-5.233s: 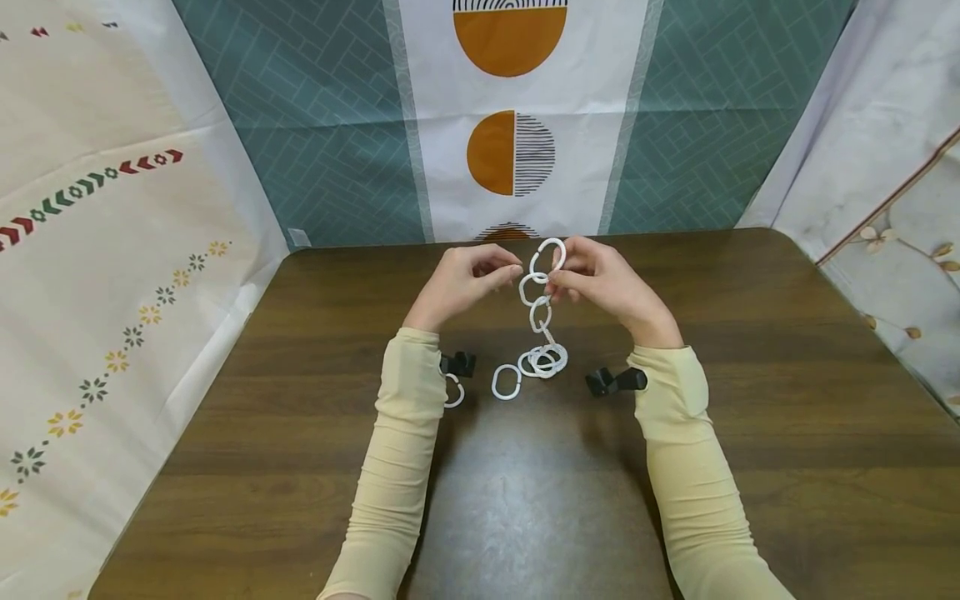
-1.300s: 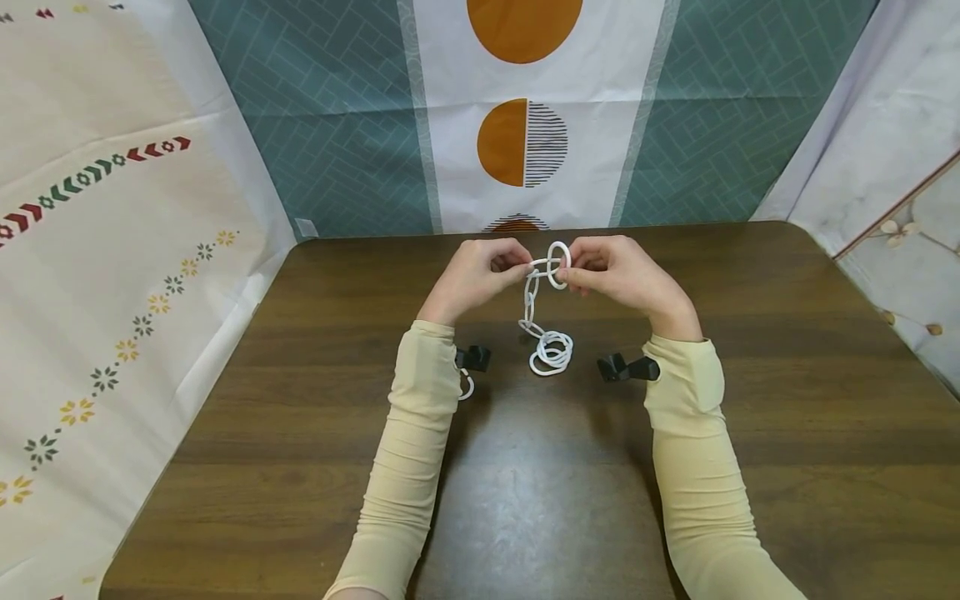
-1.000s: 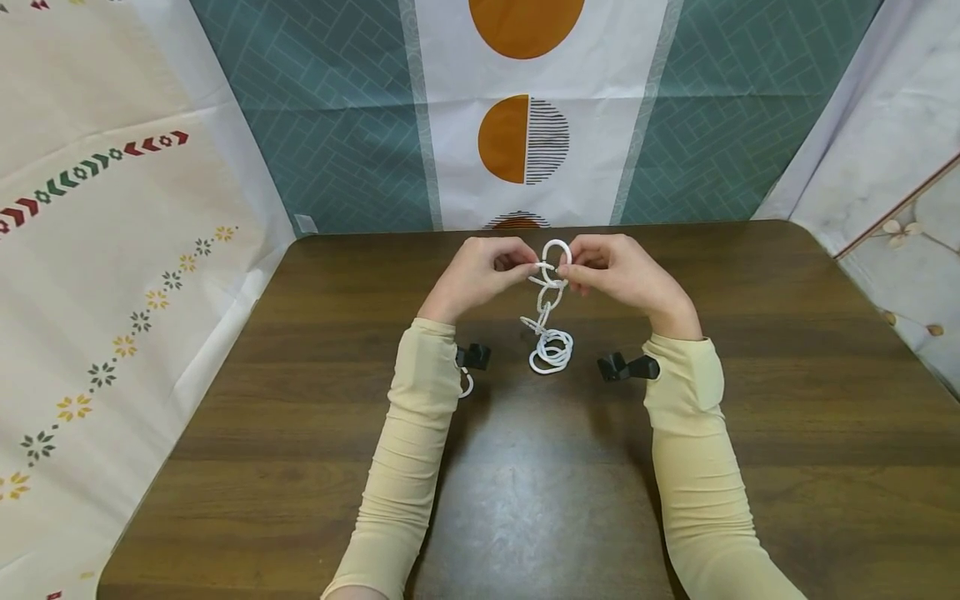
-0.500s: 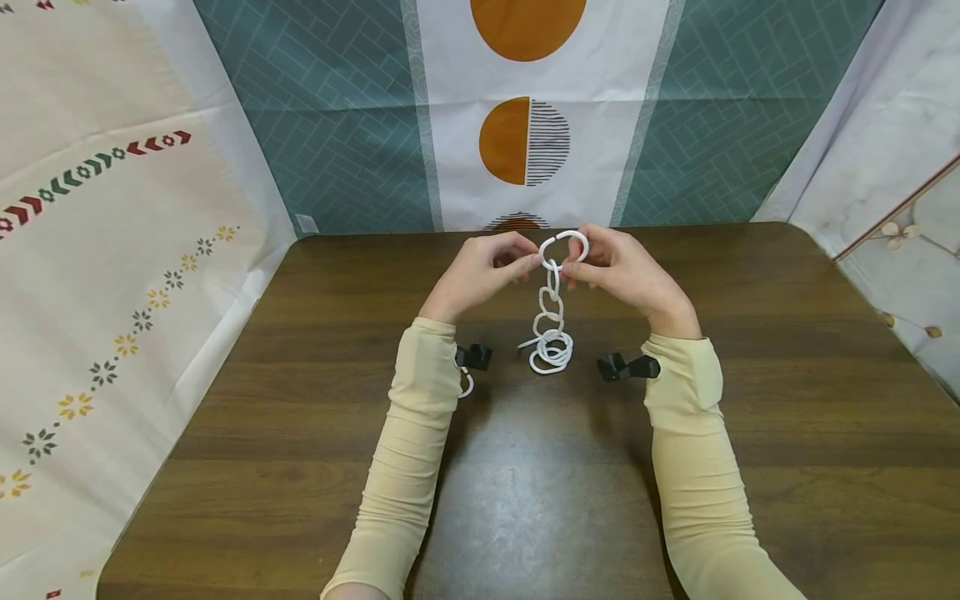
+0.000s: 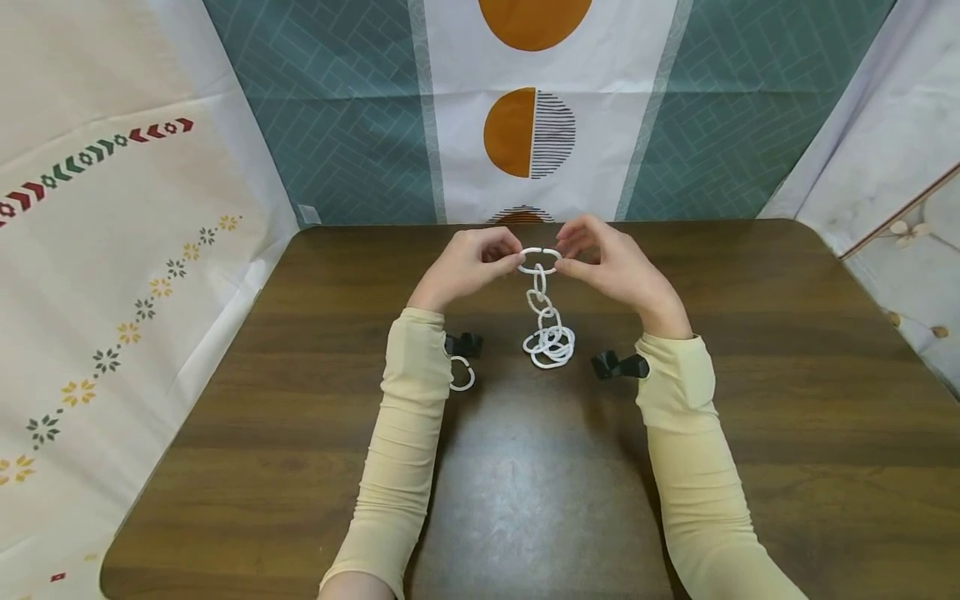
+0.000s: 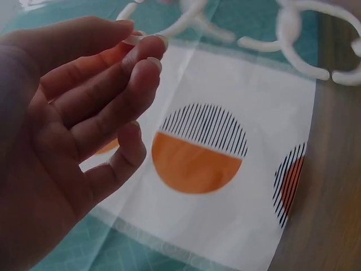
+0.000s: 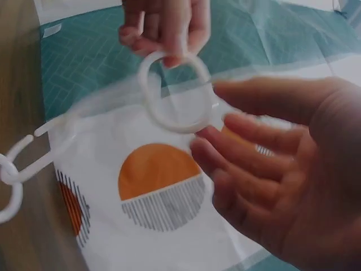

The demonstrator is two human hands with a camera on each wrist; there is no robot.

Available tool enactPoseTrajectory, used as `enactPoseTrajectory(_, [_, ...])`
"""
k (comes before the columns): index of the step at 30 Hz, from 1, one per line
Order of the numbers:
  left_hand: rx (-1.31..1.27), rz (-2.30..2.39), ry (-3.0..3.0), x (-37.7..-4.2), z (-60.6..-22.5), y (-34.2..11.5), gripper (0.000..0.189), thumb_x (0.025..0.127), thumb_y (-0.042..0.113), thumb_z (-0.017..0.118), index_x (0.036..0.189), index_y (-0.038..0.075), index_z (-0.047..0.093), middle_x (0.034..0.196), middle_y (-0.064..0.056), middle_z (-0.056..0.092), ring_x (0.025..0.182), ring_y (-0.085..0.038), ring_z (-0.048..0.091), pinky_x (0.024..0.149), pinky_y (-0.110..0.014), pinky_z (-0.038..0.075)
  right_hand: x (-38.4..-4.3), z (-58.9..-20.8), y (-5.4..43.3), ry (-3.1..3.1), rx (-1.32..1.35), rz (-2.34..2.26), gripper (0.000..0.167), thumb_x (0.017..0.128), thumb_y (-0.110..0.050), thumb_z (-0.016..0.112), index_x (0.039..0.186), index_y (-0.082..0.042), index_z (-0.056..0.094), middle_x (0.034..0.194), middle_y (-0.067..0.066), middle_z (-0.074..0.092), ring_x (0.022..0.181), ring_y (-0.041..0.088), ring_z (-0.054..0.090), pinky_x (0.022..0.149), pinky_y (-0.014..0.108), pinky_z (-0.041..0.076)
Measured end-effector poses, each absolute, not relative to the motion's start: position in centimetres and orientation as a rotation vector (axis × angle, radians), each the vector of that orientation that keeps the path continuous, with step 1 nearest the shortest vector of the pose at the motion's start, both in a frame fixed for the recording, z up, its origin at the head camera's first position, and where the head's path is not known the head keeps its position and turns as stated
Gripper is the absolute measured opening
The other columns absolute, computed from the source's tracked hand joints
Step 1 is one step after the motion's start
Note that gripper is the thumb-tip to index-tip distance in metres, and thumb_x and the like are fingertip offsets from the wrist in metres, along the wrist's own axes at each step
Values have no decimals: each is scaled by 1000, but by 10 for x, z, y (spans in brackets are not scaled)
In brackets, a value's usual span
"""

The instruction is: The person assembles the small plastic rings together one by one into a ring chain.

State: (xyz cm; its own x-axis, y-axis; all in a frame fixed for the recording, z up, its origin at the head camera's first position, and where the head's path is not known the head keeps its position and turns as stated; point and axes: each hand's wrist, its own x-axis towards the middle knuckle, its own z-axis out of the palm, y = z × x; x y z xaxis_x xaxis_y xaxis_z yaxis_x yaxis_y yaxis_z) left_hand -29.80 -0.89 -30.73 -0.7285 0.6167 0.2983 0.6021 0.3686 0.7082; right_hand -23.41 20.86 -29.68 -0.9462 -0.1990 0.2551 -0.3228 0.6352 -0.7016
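A chain of white oval plastic links (image 5: 539, 302) hangs above the table, its lower links heaped on the wood (image 5: 551, 357). My left hand (image 5: 471, 260) pinches the left end of the top link (image 5: 530, 271), which lies nearly level. A small gap shows in that link's far side. My right hand (image 5: 618, 265) is at the link's right end, the thumb tip against it and the fingers spread apart. In the right wrist view the link (image 7: 148, 101) stands by the right thumb (image 7: 248, 96). The left wrist view shows the left fingertips together on a link (image 6: 180, 23).
One loose white link (image 5: 472, 377) lies beside the left cuff, partly behind it. Black wrist cameras (image 5: 621, 366) stick out from both sleeves. The brown wooden table (image 5: 300, 417) ends at a patterned cloth backdrop (image 5: 341, 167).
The top link has turned from upright to nearly level and come slightly left and down. Its gap now faces away. The right fingers have spread. More links rest in the heap.
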Motion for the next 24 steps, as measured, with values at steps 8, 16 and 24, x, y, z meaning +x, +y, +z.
enactPoseTrajectory(8, [1091,1319,2664,-308,-309,-27,10,90,17,66,93,8,68,86,-8,70,78,-15,64,73,-24,48,-229,-307,149,-2894,1055,903,6,91,-16,64,94,-10,63,80,3,68,72,11,60,70,27,47])
enactPoseTrajectory(16, [1043,1296,2671,-307,-309,-30,12,91,21,66,93,9,68,85,-7,69,78,-20,65,72,-26,48,-232,-362,93,-3456,1316,450,30,88,-19,70,112,-8,56,66,-3,56,60,16,63,57,18,43])
enactPoseTrajectory(24, [1018,1301,2676,-305,-309,-31,12,91,20,66,93,9,68,85,-8,70,79,-24,67,72,-26,48,-229,-375,80,-3424,1204,95,17,81,-20,76,76,-15,61,73,-6,53,68,10,49,63,23,39])
